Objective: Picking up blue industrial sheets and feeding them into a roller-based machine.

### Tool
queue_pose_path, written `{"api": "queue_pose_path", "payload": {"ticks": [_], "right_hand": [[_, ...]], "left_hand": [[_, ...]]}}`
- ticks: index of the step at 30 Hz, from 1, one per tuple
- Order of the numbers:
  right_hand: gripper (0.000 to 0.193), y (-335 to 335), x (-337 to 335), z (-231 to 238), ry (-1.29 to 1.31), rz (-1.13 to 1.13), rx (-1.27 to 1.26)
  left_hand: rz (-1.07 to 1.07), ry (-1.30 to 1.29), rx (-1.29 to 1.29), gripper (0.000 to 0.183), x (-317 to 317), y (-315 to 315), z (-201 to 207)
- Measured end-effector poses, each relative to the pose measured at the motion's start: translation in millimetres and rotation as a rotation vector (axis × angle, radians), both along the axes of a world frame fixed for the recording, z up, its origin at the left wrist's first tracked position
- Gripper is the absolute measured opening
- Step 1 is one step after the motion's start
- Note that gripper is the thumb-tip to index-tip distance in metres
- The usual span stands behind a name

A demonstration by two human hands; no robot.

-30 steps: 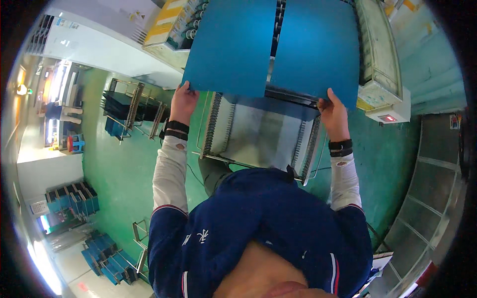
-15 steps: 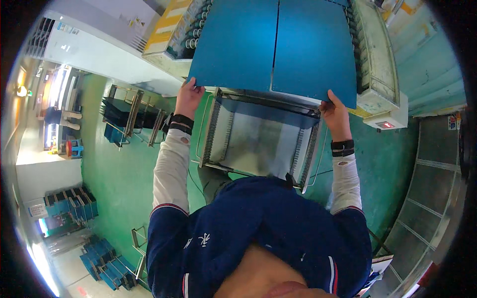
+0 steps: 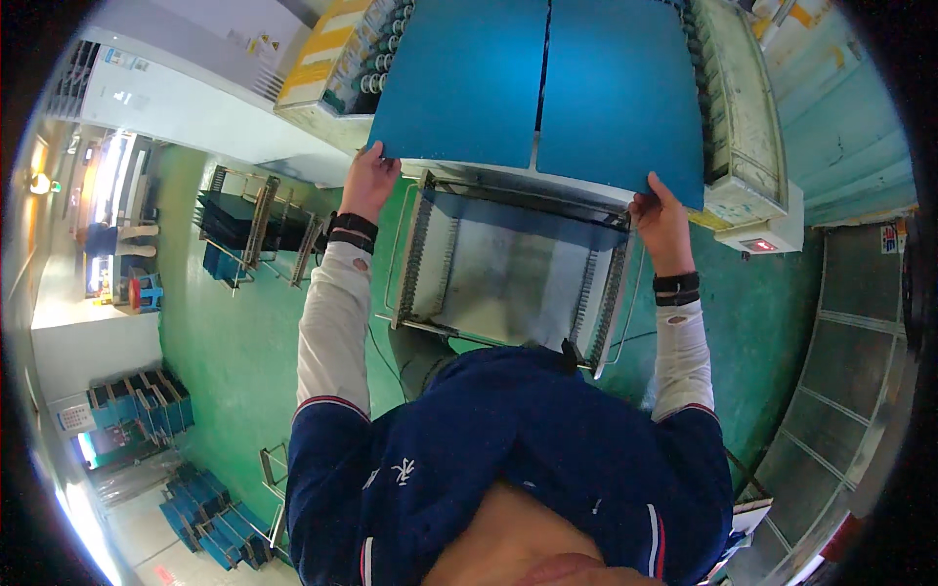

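Note:
Two flat blue panels lie side by side on a roller machine at the top of the view, a narrow dark gap between them. My left hand (image 3: 371, 184) pinches the near left corner of the left panel (image 3: 459, 88), thumb on top and fingers beneath. At the near right corner of the right panel (image 3: 620, 107), my right hand (image 3: 661, 230) grips the edge, its thumb raised along the side and its fingers curled under. Below the panels' near edges stands a metal rack (image 3: 518, 269) with toothed side rails; no panel shows in its visible part.
Machine sides flank the panels: a yellow-and-white left side (image 3: 318, 73) with rollers, and a pale right side (image 3: 747, 107). Wheeled racks (image 3: 249, 230) holding dark panels stand on the green floor at left. Further stacks (image 3: 142, 405) sit lower left. A grey framed partition (image 3: 850, 361) is at right.
The gap between the two panels has widened slightly. My left hand and the left panel's near corner have shifted a little away from me; my right hand has barely moved.

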State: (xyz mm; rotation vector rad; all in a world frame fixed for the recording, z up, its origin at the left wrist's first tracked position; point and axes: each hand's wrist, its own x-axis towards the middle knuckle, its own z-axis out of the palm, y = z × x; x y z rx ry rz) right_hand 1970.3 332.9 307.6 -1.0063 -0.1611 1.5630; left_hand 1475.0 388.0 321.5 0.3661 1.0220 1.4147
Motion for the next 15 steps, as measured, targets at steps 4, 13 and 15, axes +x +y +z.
{"api": "queue_pose_path", "payload": {"ticks": [4, 13, 15], "right_hand": [[0.012, 0.9, 4.0, 0.0, -0.018, 0.015, 0.01], [0.02, -10.7, 14.6, 9.0, -0.149, 0.345, 0.178], [0.023, -24.5, 22.2, 0.0, -0.19, 0.333, 0.155]], "left_hand": [[-0.012, -0.012, -0.003, 0.013, -4.6, 8.9, -10.7], [-0.037, -0.048, -0.084, 0.034, -2.0, -10.4, -16.8], [-0.092, -0.08, -0.092, 0.035, -7.5, -25.5, -33.8]]}}
